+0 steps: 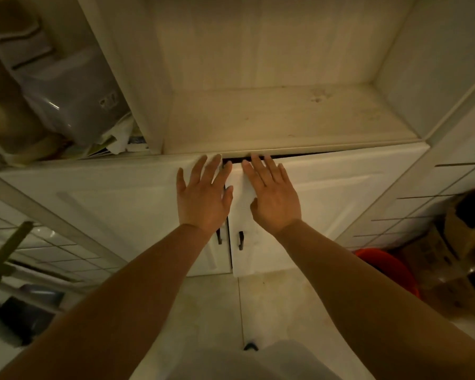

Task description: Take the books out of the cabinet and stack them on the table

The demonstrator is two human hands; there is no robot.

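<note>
A white cabinet with two lower doors stands in front of me. My left hand (pixel 203 196) lies flat with spread fingers on the upper inner corner of the left door (pixel 107 204). Flat on the top of the right door (pixel 340 193) lies my right hand (pixel 272 196), fingertips at its upper edge. The right door stands slightly ajar, with a dark gap along its top. Two dark handles (pixel 229 238) hang below my wrists. No books are visible; the inside of the cabinet is hidden.
Above the doors is a bare open shelf (pixel 272 116). A left compartment holds a clear plastic container (pixel 66 97) and papers. A red bucket (pixel 387 267) and cardboard boxes (pixel 455 242) stand on the floor at the right. A green-handled tool (pixel 8 250) leans at the left.
</note>
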